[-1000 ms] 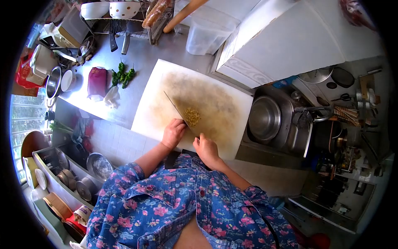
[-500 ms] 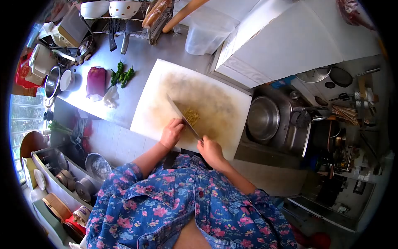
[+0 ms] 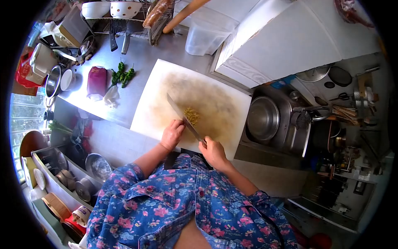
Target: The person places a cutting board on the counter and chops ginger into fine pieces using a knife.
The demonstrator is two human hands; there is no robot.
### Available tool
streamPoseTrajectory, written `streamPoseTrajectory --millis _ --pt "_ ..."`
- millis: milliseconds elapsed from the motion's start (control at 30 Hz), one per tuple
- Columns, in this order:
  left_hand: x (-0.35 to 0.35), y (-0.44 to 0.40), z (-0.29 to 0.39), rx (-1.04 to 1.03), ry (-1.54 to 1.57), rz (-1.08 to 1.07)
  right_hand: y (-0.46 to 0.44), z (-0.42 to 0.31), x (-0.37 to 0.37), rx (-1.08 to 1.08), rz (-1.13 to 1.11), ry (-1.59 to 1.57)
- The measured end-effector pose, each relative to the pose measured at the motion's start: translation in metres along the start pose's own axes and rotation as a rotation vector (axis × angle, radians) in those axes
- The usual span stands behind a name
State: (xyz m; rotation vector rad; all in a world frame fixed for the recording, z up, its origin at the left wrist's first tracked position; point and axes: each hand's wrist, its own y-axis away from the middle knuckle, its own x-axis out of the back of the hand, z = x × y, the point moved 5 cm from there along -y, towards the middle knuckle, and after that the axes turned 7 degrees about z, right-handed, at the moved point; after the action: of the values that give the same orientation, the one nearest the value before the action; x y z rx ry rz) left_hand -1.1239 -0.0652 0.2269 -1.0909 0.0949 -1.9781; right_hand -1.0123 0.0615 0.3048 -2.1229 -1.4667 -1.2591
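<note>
My right hand (image 3: 213, 151) is wrapped round the handle of a kitchen knife (image 3: 177, 109), whose long blade slants up and left over the white cutting board (image 3: 155, 89). Along the blade's right side lies a small heap of finely chopped yellow-green pieces (image 3: 192, 117). My left hand (image 3: 172, 133) rests on the board to the left of the blade. Its fingers are curled, with the tips close against the blade; whatever they pinch is hidden. Brownish stains cover the middle of the board.
Green peppers (image 3: 122, 75), a purple packet (image 3: 96, 83) and a crumpled white bag (image 3: 111, 97) lie on the steel counter to the left. A metal basin (image 3: 263, 119) sits in the sink at right. Above stand a clear plastic bin (image 3: 207, 35) and a dish rack.
The knife has shifted only slightly against the heap, and my right hand with it. My left hand stays nearly in place beside the blade.
</note>
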Motion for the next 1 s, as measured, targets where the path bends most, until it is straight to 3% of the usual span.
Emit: streamPoseTrajectory --millis 200,300,533,767,900,1000 --pt "0.001 0.001 -0.004 0.020 0.003 0.013 -0.003 0.005 -0.018 0.031 0.012 0.110" --pt "0.000 0.000 -0.003 0.023 0.003 -0.008 -0.016 0.002 -0.040 0.081 0.169 0.147" --pt "0.009 0.001 0.002 -0.017 -0.020 -0.013 -0.011 0.004 -0.018 0.032 0.070 -0.013" --pt "0.007 0.003 -0.003 0.007 0.005 0.032 -0.003 0.001 -0.016 0.011 -0.019 0.065" --pt "0.007 0.003 -0.006 0.018 0.006 0.045 -0.017 0.002 -0.047 0.086 0.149 0.096" --pt "0.011 0.001 -0.003 0.009 0.018 0.042 -0.024 0.007 -0.046 0.039 0.117 0.044"
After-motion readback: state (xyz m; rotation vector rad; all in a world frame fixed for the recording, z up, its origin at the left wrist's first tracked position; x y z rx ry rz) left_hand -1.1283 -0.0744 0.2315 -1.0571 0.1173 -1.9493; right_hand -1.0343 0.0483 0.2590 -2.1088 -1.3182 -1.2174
